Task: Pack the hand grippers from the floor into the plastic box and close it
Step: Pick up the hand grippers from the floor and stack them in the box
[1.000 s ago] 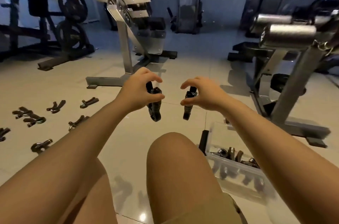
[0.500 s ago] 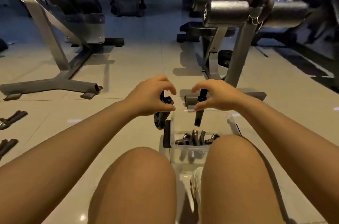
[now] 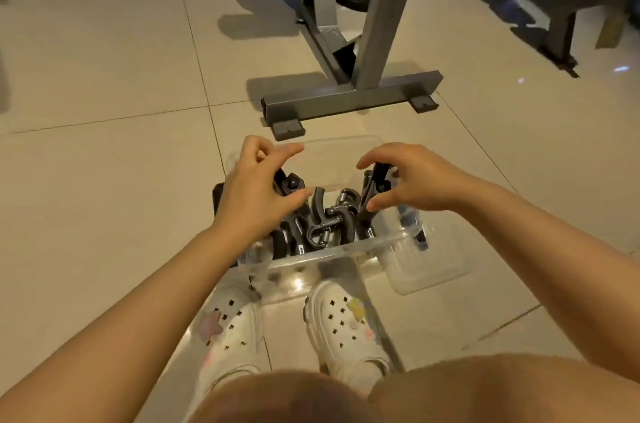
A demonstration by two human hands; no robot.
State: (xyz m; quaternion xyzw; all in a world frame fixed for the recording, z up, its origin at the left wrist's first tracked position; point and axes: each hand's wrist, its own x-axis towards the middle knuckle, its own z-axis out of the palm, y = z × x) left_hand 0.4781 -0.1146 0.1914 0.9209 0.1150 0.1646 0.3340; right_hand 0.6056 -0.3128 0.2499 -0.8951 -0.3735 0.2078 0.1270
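Note:
A clear plastic box (image 3: 349,251) stands on the floor in front of my feet, holding several black hand grippers (image 3: 325,221) in a heap. My left hand (image 3: 258,192) hovers over the box's left side, curled around a black hand gripper (image 3: 289,183) that shows under the palm. Over the right side, my right hand (image 3: 410,182) holds another hand gripper (image 3: 375,180) nearly upright, its lower end among the pile. On both hands the thumb and forefinger are spread apart. The box's clear lid (image 3: 433,260) lies flat on the floor to its right.
A grey steel machine foot (image 3: 349,100) crosses the floor just beyond the box, with uprights rising from it. My white clogs (image 3: 343,322) touch the box's near wall. Pale floor tiles (image 3: 104,180) stretch away to the left. More gym frames stand at the far right.
My view has swung right and tipped down onto the box. Both hands have come down from chest height, carrying their hand grippers into the open box.

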